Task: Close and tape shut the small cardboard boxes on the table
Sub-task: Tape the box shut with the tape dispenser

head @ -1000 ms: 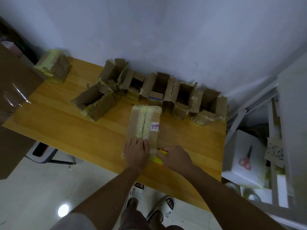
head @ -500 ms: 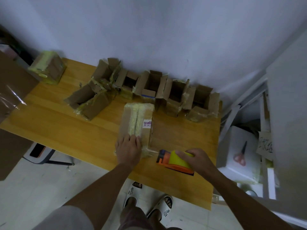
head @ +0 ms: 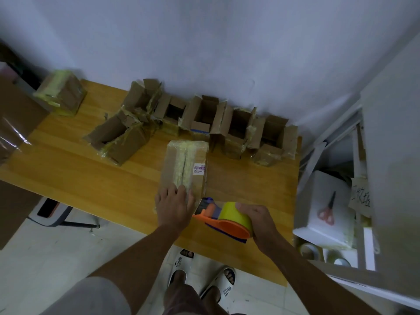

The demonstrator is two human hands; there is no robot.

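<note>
Left hand (head: 173,206) presses box (head: 185,165) — right hand (head: 261,221) grips tape dispenser (head: 223,220).

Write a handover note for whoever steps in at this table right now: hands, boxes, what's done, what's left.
Left hand: flat, pressing the near end of the closed brown cardboard box with yellowish tape along its top seam.
Right hand: grip around the orange tape dispenser with its yellow tape roll, beside that box at the near edge of the wooden table.
Done: this box is closed and taped along the top; another taped box sits at the far left corner.
Left: the row of open cardboard boxes along the wall, flaps up, all to close and tape.
</note>
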